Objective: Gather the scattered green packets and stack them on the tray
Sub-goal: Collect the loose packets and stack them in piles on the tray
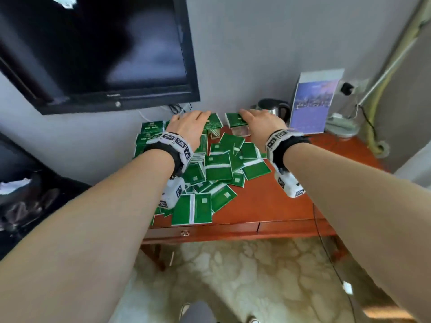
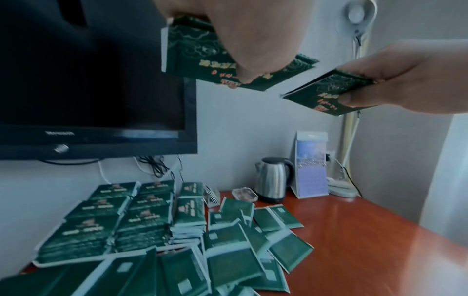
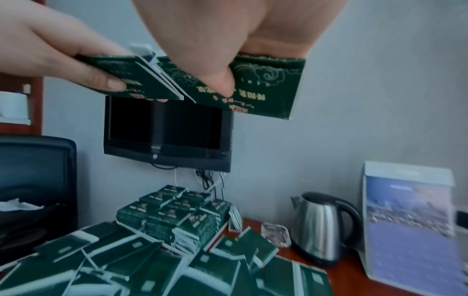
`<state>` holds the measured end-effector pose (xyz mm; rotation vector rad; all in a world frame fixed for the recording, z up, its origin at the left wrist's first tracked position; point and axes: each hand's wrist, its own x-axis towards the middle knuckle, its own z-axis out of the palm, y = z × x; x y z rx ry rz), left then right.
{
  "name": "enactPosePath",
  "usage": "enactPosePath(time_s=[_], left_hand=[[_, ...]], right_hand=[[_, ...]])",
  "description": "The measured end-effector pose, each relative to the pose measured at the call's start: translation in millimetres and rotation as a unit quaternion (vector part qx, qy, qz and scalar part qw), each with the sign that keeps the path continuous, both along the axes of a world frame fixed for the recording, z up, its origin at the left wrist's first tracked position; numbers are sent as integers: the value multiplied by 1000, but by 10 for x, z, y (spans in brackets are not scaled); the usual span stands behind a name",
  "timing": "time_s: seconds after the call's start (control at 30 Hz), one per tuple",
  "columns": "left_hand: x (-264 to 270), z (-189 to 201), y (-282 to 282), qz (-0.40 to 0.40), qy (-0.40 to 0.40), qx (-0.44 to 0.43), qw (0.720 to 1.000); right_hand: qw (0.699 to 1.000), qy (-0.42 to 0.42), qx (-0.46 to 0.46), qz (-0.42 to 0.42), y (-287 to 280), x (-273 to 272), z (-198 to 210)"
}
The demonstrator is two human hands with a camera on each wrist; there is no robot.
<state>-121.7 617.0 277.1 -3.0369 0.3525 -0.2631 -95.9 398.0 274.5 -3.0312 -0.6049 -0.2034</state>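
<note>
Two small bundles of green packets are held above a red-brown wooden table (image 1: 275, 206), one in each of a person's hands. The left hand (image 1: 189, 124) is seen pinching several packets (image 2: 202, 58) between thumb and fingers, gold-printed faces downward; the right hand (image 1: 261, 123) is seen gripping a second bundle (image 3: 255, 88) the same way, just beside the first, the near corners of the two bundles almost meeting in the right wrist view.

Below the hands, neat stacks of packets (image 2: 121, 220) are ranged in rows at the table's back left corner, against the grey wall. The tray beneath them cannot be made out clearly. In front and to the right of the stacks, loose packets (image 1: 219, 169) are strewn across the tabletop, plain side up and overlapping, some reaching the front edge.

A steel electric kettle (image 2: 273, 180) with a black handle is seen near the wall to the right of the heap, a small clear faceted dish (image 3: 276, 234) just beside it, and an upright printed card stand (image 1: 312, 103) further right. A dark wall-mounted television (image 1: 93, 54) is seen above the stacks.
</note>
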Motion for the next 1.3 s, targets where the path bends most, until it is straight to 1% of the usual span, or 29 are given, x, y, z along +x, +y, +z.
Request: enactPosePath(time_s=[0.1,0.23,0.47,0.57,0.67,0.77,0.9,1.07,1.17,1.3], left_hand=[[68,216,386,15,-11,7,1000],[286,359,958,10,-25,25,999],[782,660,1979,-28,-28,53,998],[979,646,2385,-29,-8,50,998],[1160,437,2709,-27,8,52,998],[1320,123,2910,-22,39,53,998],[1580,-271,3032,-5,73,43,996],[1961,-613,3101,0,102,10,995],[2110,-913,3109,12,131,7,991],[2119,-1520,3135,26,208,-9,978]], right_hand=[[1000,-12,-11,24,435,103,207],[999,-23,-32,32,1053,264,331],[1000,-27,2,-14,2101,638,539],[999,-29,21,-22,2476,806,554],[999,-14,21,-24,2755,968,429],[999,16,-12,-28,2933,1112,217],[997,64,-42,-19,3041,1395,-126],[995,93,-38,-1,3079,1921,-495],[992,119,-33,0,3096,2150,-829],[979,194,-61,10,3125,2233,-1379]])
